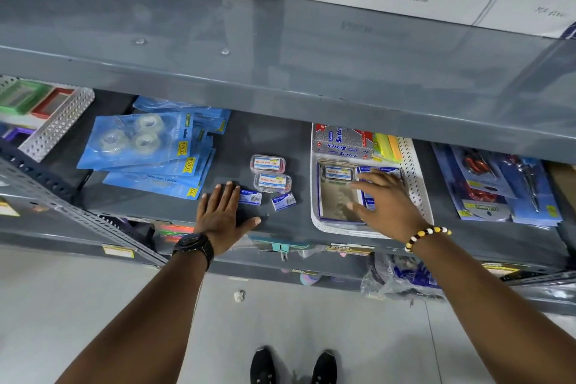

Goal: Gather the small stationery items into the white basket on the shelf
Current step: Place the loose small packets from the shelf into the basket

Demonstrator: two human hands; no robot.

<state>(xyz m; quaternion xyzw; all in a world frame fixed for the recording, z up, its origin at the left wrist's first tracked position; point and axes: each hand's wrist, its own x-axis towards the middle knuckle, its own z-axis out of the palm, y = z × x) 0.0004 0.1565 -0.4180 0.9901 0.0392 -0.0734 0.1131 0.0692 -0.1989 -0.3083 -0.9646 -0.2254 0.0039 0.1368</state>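
Tape packs [146, 146] lie left; my left hand [223, 215] rests flat, fingers spread, touching a staple box [251, 197]; right hand [385, 199] splayed, empty, over the basket [417, 184].

Both forearms are seen bare, no sleeves. A black wristwatch [194, 247] is worn at lower centre-left, a yellow, white and brown beaded bracelet [426, 236] at centre-right. Black shoes [293, 366] are seen at bottom centre.
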